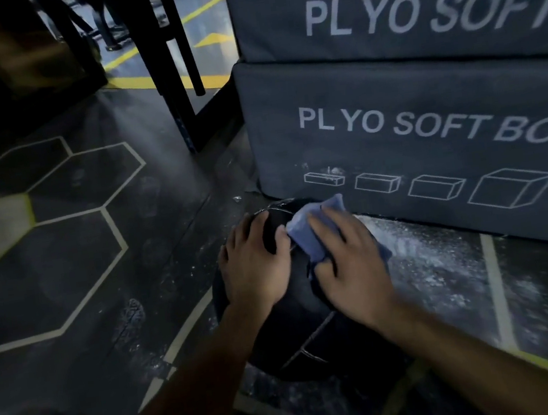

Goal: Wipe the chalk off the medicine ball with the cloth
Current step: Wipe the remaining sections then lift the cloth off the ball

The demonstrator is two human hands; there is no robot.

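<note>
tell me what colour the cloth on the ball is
Blue; the cloth shows best in the head view, under the right hand.

My left hand (255,264) lies flat with fingers spread, pressing down. My right hand (345,264) presses down too, thumb curled, both forearms stretched forward.
</note>
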